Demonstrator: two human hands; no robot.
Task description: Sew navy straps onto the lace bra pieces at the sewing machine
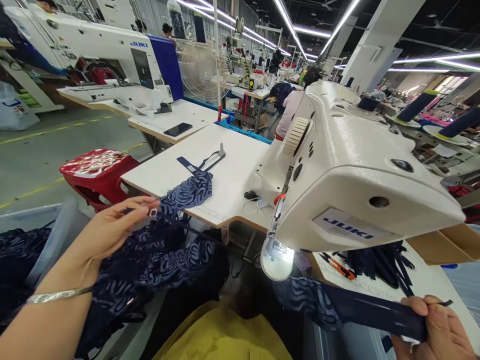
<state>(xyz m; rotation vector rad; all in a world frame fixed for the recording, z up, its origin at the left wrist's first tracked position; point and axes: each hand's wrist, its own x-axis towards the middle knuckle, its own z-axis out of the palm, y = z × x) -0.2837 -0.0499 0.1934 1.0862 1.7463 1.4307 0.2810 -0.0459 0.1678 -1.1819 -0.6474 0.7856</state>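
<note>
My left hand is closed in a pinch at the left, on a thin navy strap with a small shiny ring or slider at the fingertips. My right hand, at the lower right, grips the end of a wide navy band between thumb and fingers. That band joins a wavy-patterned navy cup, which looks like part of a bra. The cup is beneath the lit head of the JUKI sewing machine. Another patterned bra piece with straps lies over the table edge. Where the held strap ends is hidden.
Patterned navy garments fill a bin at my left. Orange-handled snips and dark strips lie on the table at right, near a cardboard box. A red stool and a phone are farther left.
</note>
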